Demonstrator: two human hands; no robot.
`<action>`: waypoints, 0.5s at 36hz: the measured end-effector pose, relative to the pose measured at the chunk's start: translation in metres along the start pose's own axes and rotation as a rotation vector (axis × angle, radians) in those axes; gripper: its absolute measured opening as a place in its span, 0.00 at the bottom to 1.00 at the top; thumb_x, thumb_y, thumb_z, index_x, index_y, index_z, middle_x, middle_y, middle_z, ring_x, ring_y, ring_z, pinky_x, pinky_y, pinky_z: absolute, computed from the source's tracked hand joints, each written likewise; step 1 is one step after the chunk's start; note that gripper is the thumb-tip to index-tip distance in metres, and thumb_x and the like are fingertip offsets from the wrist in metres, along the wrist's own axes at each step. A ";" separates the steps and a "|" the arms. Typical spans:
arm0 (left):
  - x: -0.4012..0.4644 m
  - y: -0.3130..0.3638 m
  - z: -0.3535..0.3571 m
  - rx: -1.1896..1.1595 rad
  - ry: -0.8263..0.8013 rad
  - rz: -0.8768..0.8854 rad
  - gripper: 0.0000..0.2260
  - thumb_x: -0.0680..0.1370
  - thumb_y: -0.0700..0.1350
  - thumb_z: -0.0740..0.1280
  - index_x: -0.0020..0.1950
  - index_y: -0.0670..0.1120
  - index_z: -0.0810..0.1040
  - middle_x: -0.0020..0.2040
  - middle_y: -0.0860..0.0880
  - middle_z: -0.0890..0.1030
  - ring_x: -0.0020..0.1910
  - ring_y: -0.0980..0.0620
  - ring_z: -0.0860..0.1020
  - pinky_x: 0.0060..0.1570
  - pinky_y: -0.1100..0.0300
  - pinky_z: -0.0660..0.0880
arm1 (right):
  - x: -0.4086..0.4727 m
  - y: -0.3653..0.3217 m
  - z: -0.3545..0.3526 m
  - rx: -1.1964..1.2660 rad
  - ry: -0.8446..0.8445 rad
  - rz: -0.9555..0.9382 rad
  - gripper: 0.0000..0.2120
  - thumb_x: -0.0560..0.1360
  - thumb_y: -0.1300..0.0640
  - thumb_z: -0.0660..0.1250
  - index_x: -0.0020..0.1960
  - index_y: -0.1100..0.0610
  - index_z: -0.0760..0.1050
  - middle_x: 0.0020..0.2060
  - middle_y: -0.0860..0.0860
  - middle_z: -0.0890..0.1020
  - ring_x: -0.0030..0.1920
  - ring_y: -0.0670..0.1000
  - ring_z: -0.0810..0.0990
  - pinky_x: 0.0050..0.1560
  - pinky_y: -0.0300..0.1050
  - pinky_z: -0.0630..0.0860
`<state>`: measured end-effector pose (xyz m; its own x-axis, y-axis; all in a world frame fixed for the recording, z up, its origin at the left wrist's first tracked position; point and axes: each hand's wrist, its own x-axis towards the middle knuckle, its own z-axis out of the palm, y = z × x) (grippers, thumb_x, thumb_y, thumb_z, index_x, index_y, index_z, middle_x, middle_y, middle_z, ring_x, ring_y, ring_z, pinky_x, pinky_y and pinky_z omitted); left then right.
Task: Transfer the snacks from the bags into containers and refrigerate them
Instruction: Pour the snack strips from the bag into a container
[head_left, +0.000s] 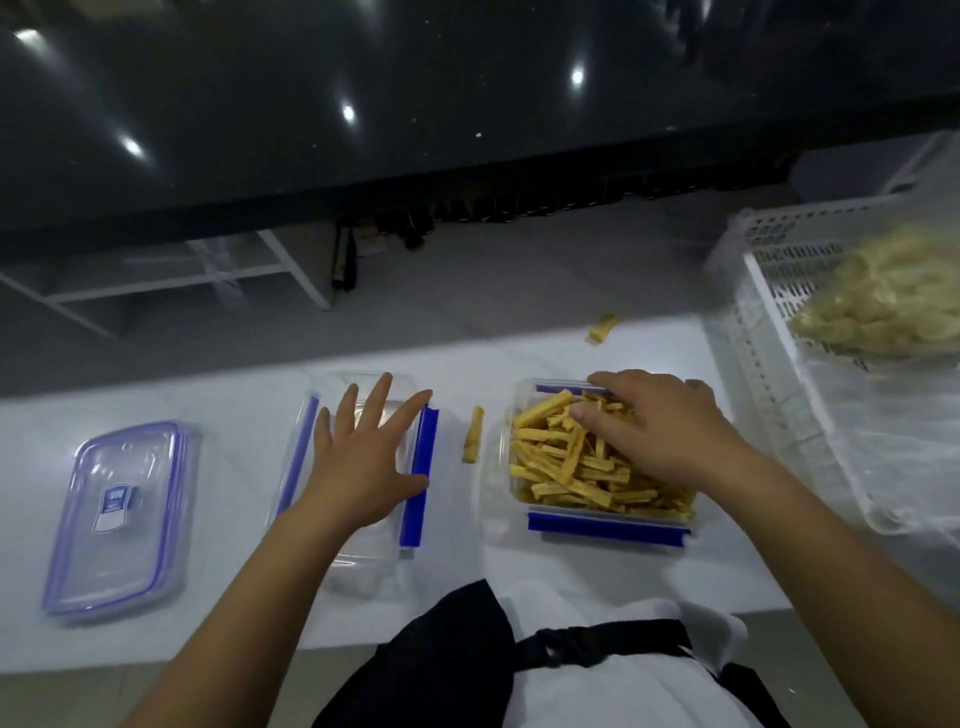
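Observation:
A clear container with blue clips sits on the white counter, full of yellow snack sticks. My right hand lies flat on the sticks near the container's far right corner, fingers straight. A clear lid with blue clips lies to the left of the container. My left hand rests on it with fingers spread. One loose stick lies between lid and container. Another stick lies at the counter's far edge.
A second closed container with a blue-rimmed lid lies at the far left. A white perforated basket at the right holds a clear bag of pale snacks. A dark glossy counter runs behind.

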<state>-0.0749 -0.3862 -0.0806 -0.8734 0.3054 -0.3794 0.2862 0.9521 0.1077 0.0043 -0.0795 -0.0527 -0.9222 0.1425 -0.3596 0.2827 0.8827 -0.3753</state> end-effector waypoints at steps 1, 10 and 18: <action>-0.001 -0.004 0.000 0.001 0.001 -0.016 0.45 0.75 0.61 0.73 0.80 0.66 0.44 0.84 0.52 0.41 0.82 0.42 0.38 0.77 0.37 0.41 | -0.001 0.000 0.002 0.004 0.010 0.001 0.34 0.75 0.25 0.50 0.73 0.42 0.68 0.69 0.44 0.76 0.69 0.52 0.73 0.70 0.60 0.62; -0.012 0.030 0.003 -0.223 0.201 0.128 0.31 0.77 0.50 0.73 0.78 0.58 0.64 0.82 0.48 0.58 0.81 0.43 0.52 0.77 0.46 0.52 | -0.028 0.012 0.005 0.096 0.044 0.078 0.36 0.70 0.22 0.49 0.68 0.38 0.73 0.65 0.45 0.80 0.62 0.54 0.78 0.63 0.57 0.73; 0.008 0.073 0.012 -0.280 0.118 0.130 0.28 0.79 0.46 0.69 0.78 0.52 0.66 0.76 0.48 0.69 0.71 0.45 0.71 0.64 0.53 0.73 | -0.053 0.023 -0.003 0.188 0.034 0.128 0.37 0.67 0.19 0.52 0.64 0.39 0.78 0.60 0.45 0.83 0.59 0.53 0.80 0.59 0.54 0.76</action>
<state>-0.0566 -0.3141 -0.0865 -0.8810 0.4084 -0.2388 0.2929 0.8672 0.4027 0.0588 -0.0649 -0.0395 -0.8832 0.2658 -0.3863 0.4390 0.7581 -0.4822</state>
